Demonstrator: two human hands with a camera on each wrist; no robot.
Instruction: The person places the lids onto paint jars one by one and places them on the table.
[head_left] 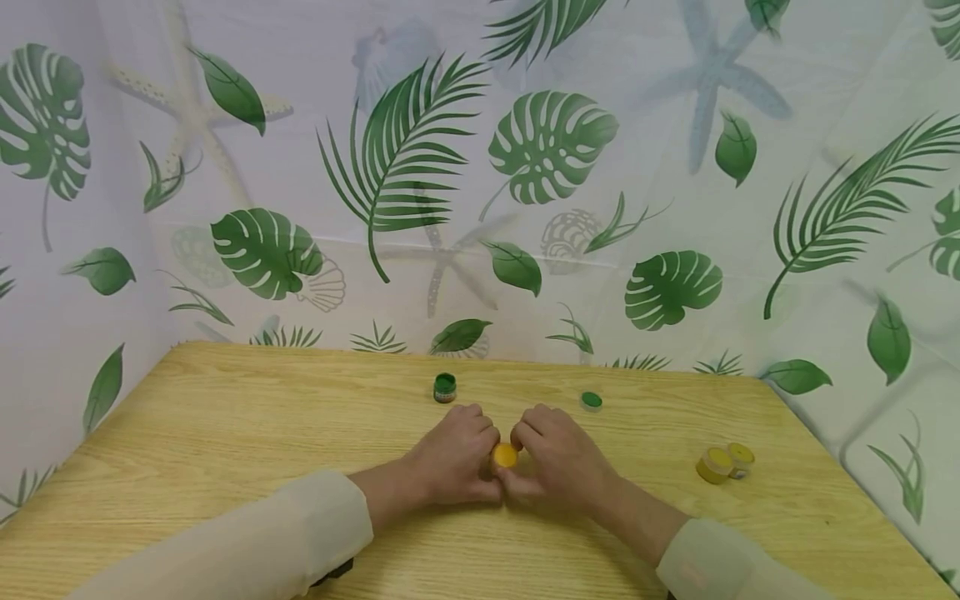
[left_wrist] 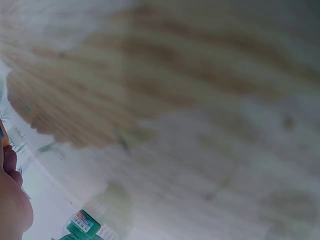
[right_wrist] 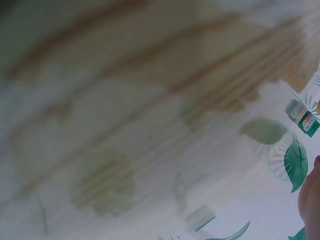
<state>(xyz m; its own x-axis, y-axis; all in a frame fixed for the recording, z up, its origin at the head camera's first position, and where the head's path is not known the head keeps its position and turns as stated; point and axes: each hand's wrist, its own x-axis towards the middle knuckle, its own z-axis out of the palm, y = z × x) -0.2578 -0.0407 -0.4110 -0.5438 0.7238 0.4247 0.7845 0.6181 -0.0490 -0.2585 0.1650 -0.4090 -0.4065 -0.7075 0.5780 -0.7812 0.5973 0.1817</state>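
Observation:
A small paint jar with an orange top (head_left: pixel 505 455) stands between my two hands, near the middle of the table. My left hand (head_left: pixel 453 457) grips it from the left, fingers curled at its far side and thumb low in front. From the right, my right hand (head_left: pixel 564 460) holds the same jar, its thumb and forefinger at the top's edge. Much of the jar's side is hidden by the fingers. In the left wrist view only part of the left hand (left_wrist: pixel 14 205) shows; the right wrist view catches just an edge of the right hand (right_wrist: pixel 311 205).
Behind the hands stands an uncapped green paint jar (head_left: pixel 445 387). Its likely lid, a green-centred disc (head_left: pixel 591 402), lies to the right. Farther right are a yellow paint jar (head_left: pixel 715 465) and a yellow lid (head_left: pixel 741 454) side by side. A leaf-patterned cloth (head_left: pixel 555 275) borders the wooden table (head_left: pixel 285 417).

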